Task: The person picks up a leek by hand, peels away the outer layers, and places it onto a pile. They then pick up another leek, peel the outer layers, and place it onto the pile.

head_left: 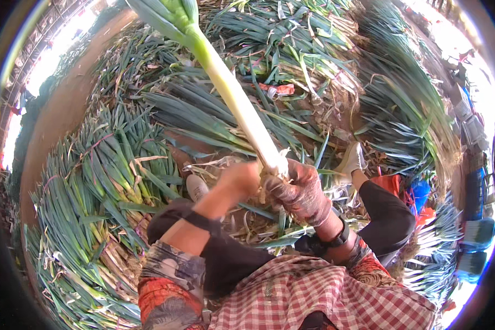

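A long green onion [234,96] with a thick white stalk slants up and to the left, its green leaves reaching the top edge. My right hand [305,195], in a dirty work glove, is closed around its root end. Pale, ragged roots and skin [275,168] show beside the gloved fingers. My left hand [239,180] is bare and slightly blurred, close beside the lower stalk. Its fingers look curled, and whatever they may hold is hidden. A dark band circles my left forearm, and a dark watch [340,234] sits on my right wrist.
Bundled green onions [102,181] lie at the left, with a long pile [393,93] at the far right. Loose onions [203,113] and dry peelings cover the ground ahead. Blue and red bags [421,195] and teal crates [478,234] are on the right. My legs are folded below my arms.
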Demonstrator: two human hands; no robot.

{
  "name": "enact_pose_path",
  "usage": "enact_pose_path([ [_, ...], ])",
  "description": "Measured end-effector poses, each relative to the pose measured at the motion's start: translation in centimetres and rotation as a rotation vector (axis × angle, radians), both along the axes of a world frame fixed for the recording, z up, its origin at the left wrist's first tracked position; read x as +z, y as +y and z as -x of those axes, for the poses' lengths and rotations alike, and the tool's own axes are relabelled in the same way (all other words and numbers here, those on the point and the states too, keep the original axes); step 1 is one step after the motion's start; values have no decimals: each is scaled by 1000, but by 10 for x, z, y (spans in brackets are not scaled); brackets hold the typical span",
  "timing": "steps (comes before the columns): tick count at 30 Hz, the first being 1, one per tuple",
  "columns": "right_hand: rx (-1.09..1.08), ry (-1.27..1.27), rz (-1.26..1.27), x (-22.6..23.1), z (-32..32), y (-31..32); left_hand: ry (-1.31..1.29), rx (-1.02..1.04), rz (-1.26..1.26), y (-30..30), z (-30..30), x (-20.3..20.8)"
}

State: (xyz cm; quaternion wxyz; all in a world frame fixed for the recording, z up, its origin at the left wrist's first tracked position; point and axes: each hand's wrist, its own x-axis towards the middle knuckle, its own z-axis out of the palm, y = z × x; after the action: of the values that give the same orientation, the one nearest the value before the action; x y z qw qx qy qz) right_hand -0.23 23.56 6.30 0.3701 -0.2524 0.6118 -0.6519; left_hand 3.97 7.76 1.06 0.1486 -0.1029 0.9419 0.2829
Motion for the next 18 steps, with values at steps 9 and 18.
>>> enact_pose_path([
  [9,-107,128,33,-21,7,-7,735,656,-994,-59,22,45],
  [18,-94,449,-342,-36,0,-23,826,602,-1300,-49,11,57],
])
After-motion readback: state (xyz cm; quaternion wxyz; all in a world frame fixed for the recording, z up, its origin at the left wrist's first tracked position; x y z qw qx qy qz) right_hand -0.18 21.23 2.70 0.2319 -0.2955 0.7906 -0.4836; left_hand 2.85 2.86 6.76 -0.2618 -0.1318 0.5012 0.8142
